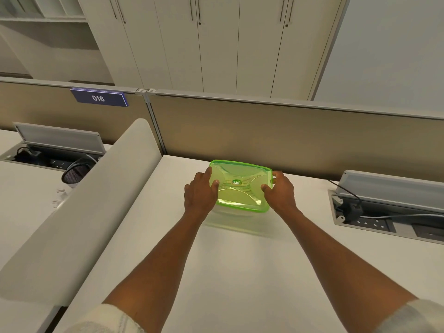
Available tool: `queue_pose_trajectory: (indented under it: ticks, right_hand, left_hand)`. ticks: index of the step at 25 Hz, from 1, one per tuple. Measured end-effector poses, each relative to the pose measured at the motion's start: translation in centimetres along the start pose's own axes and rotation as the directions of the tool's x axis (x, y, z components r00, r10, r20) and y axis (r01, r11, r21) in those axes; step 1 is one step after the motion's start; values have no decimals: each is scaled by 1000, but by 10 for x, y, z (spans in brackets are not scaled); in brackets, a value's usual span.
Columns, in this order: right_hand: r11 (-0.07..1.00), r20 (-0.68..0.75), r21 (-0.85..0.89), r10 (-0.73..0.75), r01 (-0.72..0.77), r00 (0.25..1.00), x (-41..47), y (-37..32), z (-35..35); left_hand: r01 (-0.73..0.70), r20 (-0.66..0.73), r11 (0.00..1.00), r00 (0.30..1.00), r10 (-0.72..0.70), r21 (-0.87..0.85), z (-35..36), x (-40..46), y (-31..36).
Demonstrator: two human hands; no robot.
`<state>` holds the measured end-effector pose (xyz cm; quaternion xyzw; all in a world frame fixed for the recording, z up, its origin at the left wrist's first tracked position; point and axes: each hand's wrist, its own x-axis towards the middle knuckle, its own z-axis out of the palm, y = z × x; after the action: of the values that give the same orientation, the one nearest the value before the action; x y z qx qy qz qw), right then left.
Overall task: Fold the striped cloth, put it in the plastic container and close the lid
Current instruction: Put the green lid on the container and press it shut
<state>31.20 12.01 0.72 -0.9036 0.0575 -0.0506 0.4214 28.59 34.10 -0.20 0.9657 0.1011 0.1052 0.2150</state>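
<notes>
Pressing down on the green lid [240,186] from both sides, with the left hand [200,192] at the lid's left edge and the right hand [280,191] at its right edge, thumbs laid flat on top and the other fingers curled over the rim. Neither hand clenched or let go: both grasped the lid, spread to bear on opposite edges at once, most likely so the lid would seat evenly on the plastic container [230,221] beneath it. Sat squarely on the white desk [240,272], just in front of the tan partition [288,138] behind the container and between a curved white divider [96,200] to the container's left and an open cable tray [374,212] to its right. Appeared translucent, bright green and glossy across the lid, with raised curved ribs and a small round logo at the centre; paler and almost clear through the walls below. Showed no stripes or fabric anywhere on the desk around the container; could not be told through the tinted lid whether the striped cloth lay inside, though the closing grip suggested so. Looked near the end of the task by that reading, with only the snapping of the lid left. Could not be judged whether the rim had fully latched along the near edge.
</notes>
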Motion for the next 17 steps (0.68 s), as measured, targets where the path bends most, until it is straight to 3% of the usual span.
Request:
queue_pose_trajectory:
  ticks: [4, 8, 17]
  right_hand:
    - [993, 18, -100, 71, -69, 997, 4, 3, 14]
    - [986, 46, -160, 62, -54, 997, 9, 4, 20]
    - [985, 44, -170, 42, -34, 998, 25, 3, 21]
  left_hand:
    - [18, 21, 992, 1000, -21, 126, 12, -1, -1]
    - [44, 31, 993, 998, -48, 113, 17, 1, -4]
    - [27, -6, 976, 1000, -26, 214, 20, 17, 4]
